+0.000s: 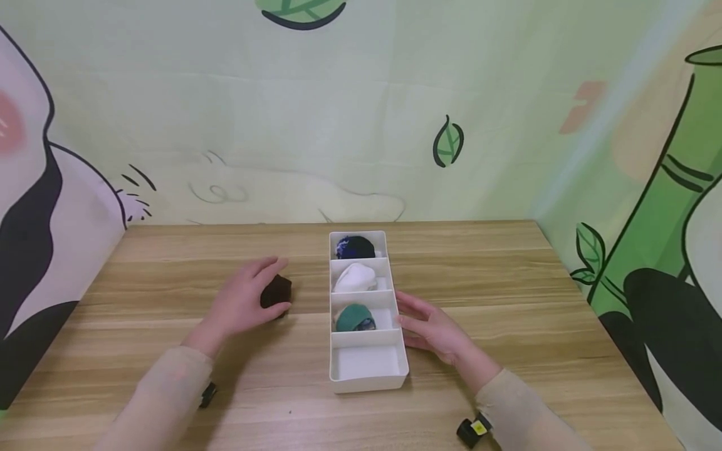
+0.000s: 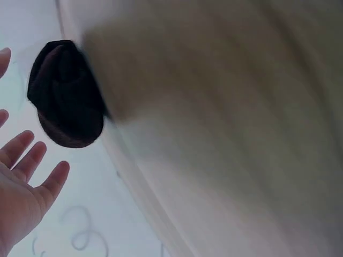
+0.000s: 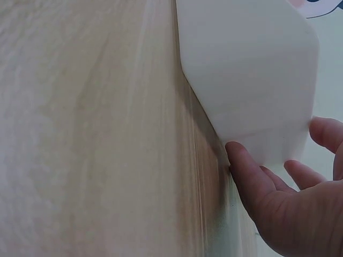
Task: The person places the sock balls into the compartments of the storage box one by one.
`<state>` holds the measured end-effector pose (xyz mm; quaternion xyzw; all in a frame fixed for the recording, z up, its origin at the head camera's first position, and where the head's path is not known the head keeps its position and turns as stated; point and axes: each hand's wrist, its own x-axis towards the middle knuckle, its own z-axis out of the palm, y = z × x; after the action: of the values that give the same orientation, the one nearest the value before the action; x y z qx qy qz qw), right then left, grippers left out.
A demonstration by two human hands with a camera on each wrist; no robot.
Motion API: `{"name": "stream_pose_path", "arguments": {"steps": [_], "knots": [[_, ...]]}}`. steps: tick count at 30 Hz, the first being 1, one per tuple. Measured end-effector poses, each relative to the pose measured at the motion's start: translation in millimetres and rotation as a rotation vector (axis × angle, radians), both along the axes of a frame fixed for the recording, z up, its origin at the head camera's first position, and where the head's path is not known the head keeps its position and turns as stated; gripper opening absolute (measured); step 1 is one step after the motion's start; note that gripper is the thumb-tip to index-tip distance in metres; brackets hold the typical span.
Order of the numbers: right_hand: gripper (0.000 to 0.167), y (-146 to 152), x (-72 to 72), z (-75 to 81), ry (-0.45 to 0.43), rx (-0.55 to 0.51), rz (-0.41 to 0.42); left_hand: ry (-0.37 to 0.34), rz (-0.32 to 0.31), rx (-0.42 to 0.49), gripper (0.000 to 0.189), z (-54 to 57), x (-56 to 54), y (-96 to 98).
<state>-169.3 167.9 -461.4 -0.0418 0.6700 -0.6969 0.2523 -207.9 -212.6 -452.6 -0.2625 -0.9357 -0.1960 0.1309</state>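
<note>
On the table, a black balled-up cloth bundle, like rolled socks, lies left of a long white divided box. My left hand reaches around the bundle with fingers spread; the left wrist view shows a gap between the fingers and the black bundle. At the box's right side, my right hand rests its extended fingertips against the wall, also seen on the white box in the right wrist view. Inside the box, back to front, sit a dark blue patterned bundle, a white bundle and a green bundle, each in its own compartment.
The wooden table ends at the back against a light green printed wall cloth. A small black camera is strapped at the right wrist, and another black device at the left.
</note>
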Motion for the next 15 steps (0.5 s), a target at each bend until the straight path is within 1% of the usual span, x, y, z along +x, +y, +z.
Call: {"name": "stream_pose_path", "arguments": {"steps": [6, 10, 12, 15], "knots": [[0.060, -0.3, -0.2, 0.6, 0.000, 0.006, -0.006, -0.078, -0.059, -0.039, 0.086, -7.5, -0.8, -6.2], [0.061, -0.5, -0.3, 2.0, 0.001, 0.017, 0.000, -0.115, -0.114, -0.026, 0.090, -11.2, -4.3, -12.4], [0.061, -0.7, 0.0, 2.8, -0.001, 0.019, 0.000, -0.133, -0.140, -0.021, 0.092, -11.9, -6.2, -15.4], [0.061, -1.2, 0.4, 3.2, -0.005, 0.020, -0.005, -0.167, -0.171, -0.021, 0.094, -9.8, -7.7, -19.1]]}}
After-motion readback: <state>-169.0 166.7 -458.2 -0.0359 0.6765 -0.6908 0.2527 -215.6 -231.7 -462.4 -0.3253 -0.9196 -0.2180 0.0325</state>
